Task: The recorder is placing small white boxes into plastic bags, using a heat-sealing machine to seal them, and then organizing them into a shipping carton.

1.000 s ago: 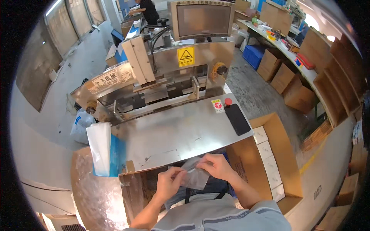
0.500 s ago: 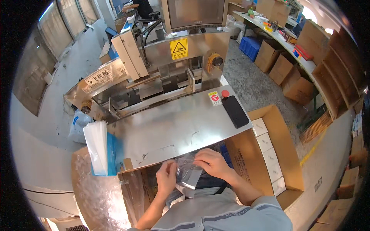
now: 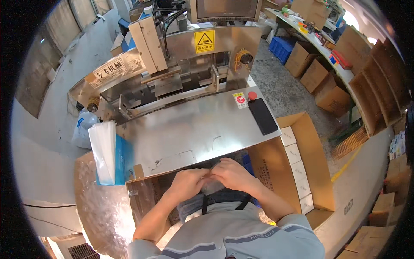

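Both hands meet just in front of the near edge of a steel machine table (image 3: 185, 134). Pinched between them is a clear plastic bag (image 3: 212, 187), crumpled and partly hidden by the fingers. My left hand (image 3: 188, 183) closes on its left side, with the fingertips touching those of the other hand. My right hand (image 3: 231, 175) is closed over the bag's top from the right. Whether anything lies inside the bag I cannot make out.
A black phone (image 3: 263, 116) lies beside a red stop button (image 3: 252, 95). White sheets (image 3: 102, 151) stand in a blue holder (image 3: 122, 159) at the table's left end. An open carton (image 3: 317, 164) with several white boxes (image 3: 295, 156) stands right; another carton (image 3: 88, 207) holds clear plastic bags.
My hands have come together, and the bag that was spread between them is now bunched and mostly covered. The left forearm has swung outward, and the view has shifted slightly.
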A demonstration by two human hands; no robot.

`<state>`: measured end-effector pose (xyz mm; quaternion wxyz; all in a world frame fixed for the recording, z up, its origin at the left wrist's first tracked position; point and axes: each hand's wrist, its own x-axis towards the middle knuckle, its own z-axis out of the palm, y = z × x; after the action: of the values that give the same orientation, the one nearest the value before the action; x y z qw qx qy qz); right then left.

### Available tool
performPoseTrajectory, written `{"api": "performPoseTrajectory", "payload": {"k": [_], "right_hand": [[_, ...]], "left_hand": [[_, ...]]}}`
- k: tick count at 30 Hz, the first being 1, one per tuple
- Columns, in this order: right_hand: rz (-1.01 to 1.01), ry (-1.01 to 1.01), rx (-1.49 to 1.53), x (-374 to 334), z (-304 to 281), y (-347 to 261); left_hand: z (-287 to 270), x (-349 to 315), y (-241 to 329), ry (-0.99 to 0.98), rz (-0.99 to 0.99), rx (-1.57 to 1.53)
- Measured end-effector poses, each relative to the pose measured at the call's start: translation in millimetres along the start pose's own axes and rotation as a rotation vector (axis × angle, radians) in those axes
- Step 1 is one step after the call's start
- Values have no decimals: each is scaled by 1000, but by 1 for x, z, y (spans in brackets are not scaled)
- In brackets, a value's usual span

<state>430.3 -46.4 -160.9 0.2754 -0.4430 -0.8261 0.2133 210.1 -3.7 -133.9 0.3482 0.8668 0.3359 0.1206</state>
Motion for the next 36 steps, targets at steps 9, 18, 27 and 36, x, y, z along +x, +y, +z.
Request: {"api": "performPoseTrajectory", "payload": {"k": [9, 18, 27, 36], "right_hand": [[123, -152, 207, -9, -8, 23], [278, -296, 345, -1, -16, 24], [166, -269, 373, -8, -20, 39], [151, -245, 428, -3, -27, 37]], "left_hand": [[-6, -13, -13, -8, -69, 44], [-21, -23, -15, -30, -174, -15], [-38, -25, -19, -110, -229, -97], [-51, -26, -26, -63, -221, -118]]}}
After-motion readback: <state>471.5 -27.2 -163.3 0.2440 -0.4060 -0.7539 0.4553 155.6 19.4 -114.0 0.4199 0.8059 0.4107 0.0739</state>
